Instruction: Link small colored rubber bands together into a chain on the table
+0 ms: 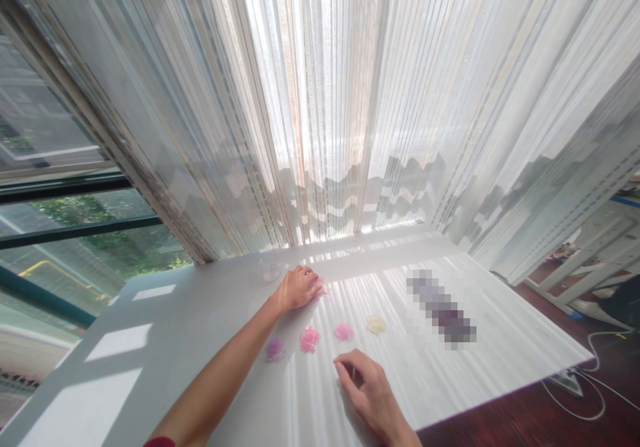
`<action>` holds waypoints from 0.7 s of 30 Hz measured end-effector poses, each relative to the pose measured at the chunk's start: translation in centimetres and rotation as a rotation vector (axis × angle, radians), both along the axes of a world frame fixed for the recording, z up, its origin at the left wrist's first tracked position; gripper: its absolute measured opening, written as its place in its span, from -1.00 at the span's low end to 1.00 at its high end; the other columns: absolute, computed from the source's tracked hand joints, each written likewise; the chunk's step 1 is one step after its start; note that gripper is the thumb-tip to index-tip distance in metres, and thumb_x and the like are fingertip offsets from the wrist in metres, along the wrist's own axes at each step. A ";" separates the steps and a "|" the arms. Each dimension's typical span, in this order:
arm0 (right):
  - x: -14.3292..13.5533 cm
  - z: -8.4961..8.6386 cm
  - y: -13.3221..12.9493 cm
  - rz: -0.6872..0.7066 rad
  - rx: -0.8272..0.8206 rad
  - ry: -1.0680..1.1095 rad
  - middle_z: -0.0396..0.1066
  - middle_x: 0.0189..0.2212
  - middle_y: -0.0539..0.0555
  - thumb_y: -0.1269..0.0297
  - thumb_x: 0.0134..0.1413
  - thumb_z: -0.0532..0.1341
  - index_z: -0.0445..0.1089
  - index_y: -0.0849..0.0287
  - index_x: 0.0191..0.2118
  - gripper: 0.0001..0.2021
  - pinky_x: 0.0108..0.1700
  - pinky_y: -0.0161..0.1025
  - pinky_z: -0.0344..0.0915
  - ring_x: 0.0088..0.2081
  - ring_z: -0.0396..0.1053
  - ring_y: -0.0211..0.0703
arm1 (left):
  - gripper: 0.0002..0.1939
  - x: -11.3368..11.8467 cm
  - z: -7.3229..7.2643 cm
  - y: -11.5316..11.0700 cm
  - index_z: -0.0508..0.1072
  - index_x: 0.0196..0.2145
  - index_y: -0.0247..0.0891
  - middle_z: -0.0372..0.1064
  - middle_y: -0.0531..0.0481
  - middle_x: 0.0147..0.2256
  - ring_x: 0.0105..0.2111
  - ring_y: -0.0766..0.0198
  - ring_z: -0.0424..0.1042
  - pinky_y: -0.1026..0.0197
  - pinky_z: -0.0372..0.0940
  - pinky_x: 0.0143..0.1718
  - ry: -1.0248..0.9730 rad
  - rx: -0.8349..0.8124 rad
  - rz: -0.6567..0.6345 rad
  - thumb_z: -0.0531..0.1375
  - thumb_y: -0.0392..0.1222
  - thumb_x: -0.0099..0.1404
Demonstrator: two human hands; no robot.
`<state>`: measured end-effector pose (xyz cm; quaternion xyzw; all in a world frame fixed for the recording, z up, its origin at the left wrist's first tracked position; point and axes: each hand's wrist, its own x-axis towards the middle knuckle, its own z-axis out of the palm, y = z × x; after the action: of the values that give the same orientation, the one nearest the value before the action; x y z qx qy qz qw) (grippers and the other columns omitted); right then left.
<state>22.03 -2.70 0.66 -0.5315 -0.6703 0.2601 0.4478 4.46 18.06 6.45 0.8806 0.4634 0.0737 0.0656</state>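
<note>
At the lower centre of the frame, our right hand (367,390) curls loosely, thumb and index tips close together; we cannot tell whether they pinch anything. Beyond it, purple (275,350), bright pink (309,339), light pink (344,331) and pale yellow heaps (375,324) lie apart on the white table (200,340), seemingly to keep colours separate. Farther, our left hand (299,289) reaches over a pinkish pile (323,288), perhaps to gather pieces, its grip hidden, beside a clear round container (271,269).
</note>
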 end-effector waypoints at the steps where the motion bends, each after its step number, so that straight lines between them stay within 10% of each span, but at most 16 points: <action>1: 0.0 -0.1 0.0 0.002 0.004 0.000 0.51 -0.43 0.04 0.20 0.37 0.14 0.51 0.12 -0.24 -0.77 -0.33 -0.30 0.40 -0.43 0.43 -0.18 | -0.76 -0.1 0.0 -0.1 0.56 0.00 -0.11 0.51 -0.10 0.06 0.07 -0.01 0.44 0.00 0.34 0.11 -0.005 -0.003 -0.007 0.20 -0.10 0.43; 10: 0.0 -0.2 0.1 0.007 0.004 -0.001 0.51 -0.41 0.03 0.23 0.37 0.14 0.50 0.12 -0.23 -0.79 -0.33 -0.31 0.39 -0.42 0.44 -0.17 | -0.61 -1.2 -0.5 2.2 0.45 0.19 -0.17 0.46 -0.25 0.16 0.20 -0.10 0.38 -0.14 0.25 0.21 -0.072 -0.019 0.077 0.11 -0.10 0.47; 21: 0.0 -0.2 0.1 0.006 -0.020 -0.002 0.50 -0.42 0.03 0.23 0.37 0.14 0.50 0.13 -0.24 -0.78 -0.32 -0.32 0.37 -0.42 0.43 -0.18 | -0.62 -1.6 -2.2 0.7 0.53 0.07 -0.16 0.50 -0.17 0.13 0.13 -0.02 0.46 -0.07 0.28 0.25 -0.204 -0.049 -0.205 0.29 -0.08 0.31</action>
<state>22.00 -2.58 0.47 -0.5344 -0.6696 0.2675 0.4410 2.90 18.75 4.24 0.9094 0.3636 0.1444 0.1413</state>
